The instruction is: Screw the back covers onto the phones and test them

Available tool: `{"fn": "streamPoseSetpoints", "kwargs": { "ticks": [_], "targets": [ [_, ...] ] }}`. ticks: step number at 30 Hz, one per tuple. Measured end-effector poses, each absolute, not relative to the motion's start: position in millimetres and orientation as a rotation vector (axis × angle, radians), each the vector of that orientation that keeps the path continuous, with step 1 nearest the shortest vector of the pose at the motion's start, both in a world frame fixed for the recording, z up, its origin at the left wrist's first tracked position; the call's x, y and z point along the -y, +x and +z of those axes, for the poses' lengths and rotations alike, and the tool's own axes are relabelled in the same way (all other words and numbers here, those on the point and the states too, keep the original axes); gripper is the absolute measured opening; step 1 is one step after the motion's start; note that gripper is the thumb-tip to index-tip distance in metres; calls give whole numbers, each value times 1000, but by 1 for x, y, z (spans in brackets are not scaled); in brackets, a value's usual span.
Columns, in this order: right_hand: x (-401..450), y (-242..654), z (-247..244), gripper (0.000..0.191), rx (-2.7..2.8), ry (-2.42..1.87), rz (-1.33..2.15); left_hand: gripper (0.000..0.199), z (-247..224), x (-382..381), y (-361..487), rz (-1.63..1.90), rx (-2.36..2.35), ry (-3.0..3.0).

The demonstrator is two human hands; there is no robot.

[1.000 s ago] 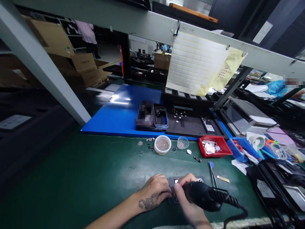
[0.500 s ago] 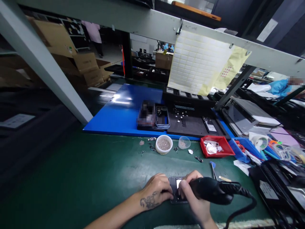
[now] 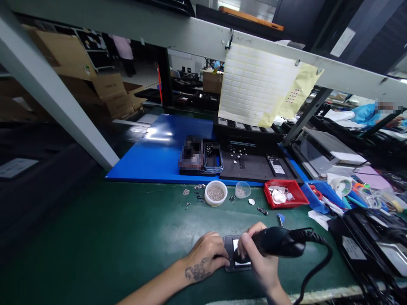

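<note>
A dark phone-like device point(image 3: 229, 265) with a white area lies flat on the green mat in front of me. My left hand point(image 3: 210, 253) grips its left edge with curled fingers. My right hand point(image 3: 258, 255) is wrapped round a black corded power screwdriver point(image 3: 280, 242), its front end over the device. The tool's tip is hidden behind my fingers. Beyond the hands stand a white round tub point(image 3: 216, 193) of small metal parts and a small clear cup point(image 3: 243, 190), with loose bits around them.
A red bin point(image 3: 285, 194) and a blue bin point(image 3: 318, 198) stand at the right, near black trays point(image 3: 352, 248). Behind are a blue sheet point(image 3: 152, 156), a black foam tray point(image 3: 254, 169) and stacked frames point(image 3: 213, 156). Labels hang from the shelf beam. People are farther back.
The view has shifted slightly, so the background sits a little farther left. My right hand and the screwdriver have moved slightly up, showing more of the device's white area. My left hand remains on the edge.
</note>
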State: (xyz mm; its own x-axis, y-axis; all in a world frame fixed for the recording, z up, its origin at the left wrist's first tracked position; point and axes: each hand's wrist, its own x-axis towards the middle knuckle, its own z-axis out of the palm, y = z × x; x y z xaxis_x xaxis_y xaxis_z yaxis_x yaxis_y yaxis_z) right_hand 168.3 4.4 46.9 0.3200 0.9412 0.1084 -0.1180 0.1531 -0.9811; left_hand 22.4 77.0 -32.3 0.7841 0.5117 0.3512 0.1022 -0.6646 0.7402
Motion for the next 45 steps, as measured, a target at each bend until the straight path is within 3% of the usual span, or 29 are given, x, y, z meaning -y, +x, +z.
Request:
{"fn": "streamPoseSetpoints", "kwargs": {
  "ticks": [19,37,45],
  "targets": [
    [-3,169,40,22,969,-1192,895,5,-34,-77,22,691,-447,2246],
    [-6,166,62,19,900,-978,985,33,-28,-76,22,796,-383,2230],
    [8,172,51,22,914,-1120,963,31,-18,-76,21,718,-386,2307]
  ]
}}
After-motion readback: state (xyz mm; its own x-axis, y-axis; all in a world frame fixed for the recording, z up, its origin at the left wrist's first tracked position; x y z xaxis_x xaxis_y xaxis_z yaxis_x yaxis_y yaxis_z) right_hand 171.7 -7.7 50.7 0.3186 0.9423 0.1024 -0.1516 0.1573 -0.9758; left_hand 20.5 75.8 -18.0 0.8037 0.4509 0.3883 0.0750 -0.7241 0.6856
